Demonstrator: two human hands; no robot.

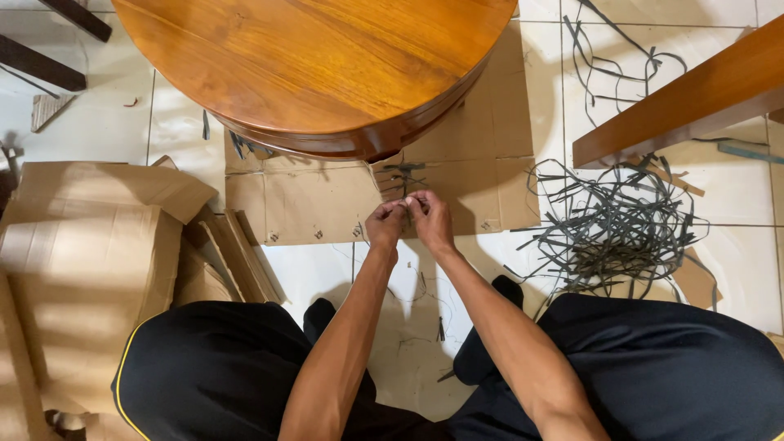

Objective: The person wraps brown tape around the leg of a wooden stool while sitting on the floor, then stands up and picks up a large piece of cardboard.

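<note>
Left hand (385, 222) and right hand (430, 219): both extended forward, fingertips meeting, fingers pressed together in a pinch on a thin dark strand (406, 198) held between the two hands; the strand is too fine to tell its material. Position: just above the flattened cardboard sheet (327, 200) on the tiled floor (735, 192), directly below the near edge of the round wooden tabletop (310, 57) at 12 o'clock. Heap of dark grey strips (612, 224): loose tangle on the floor at 3 o'clock from the hands, well apart from them. Folded cardboard boxes (90, 245): stacked at 9 o'clock. Wooden plank (678, 98): slanting at 2 o'clock, above the strip heap. Person's knees in dark trousers (220, 359): at 6 o'clock, either side of the forearms.
</note>
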